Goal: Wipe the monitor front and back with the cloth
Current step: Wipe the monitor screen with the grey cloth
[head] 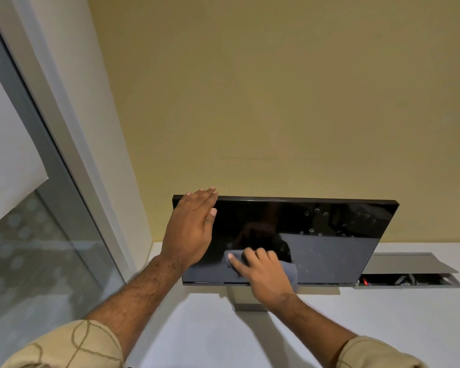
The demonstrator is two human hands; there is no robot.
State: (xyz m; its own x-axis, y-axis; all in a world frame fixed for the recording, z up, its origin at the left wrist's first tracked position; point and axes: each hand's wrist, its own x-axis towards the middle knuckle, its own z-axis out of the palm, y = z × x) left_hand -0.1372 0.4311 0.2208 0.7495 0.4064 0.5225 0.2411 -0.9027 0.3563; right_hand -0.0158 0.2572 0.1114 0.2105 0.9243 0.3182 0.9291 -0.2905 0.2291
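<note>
Head view: thin black glossy monitor (329,235) stands lower centre on the white desk (202,328). Right hand (263,272), fingers curled, presses the grey cloth (290,270) on its lower left; unwiped screen stretches rightward. Left hand (191,227), fingers together, steadies the top-left corner.

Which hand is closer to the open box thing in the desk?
Right. The right hand presses the cloth nearer the cable box; the left hand rests at the monitor's far top corner.

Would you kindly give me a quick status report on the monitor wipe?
Left hand flat on monitor top-left corner, steadying. Right hand pressing grey cloth on lower-left screen. Nothing in the way.
</note>
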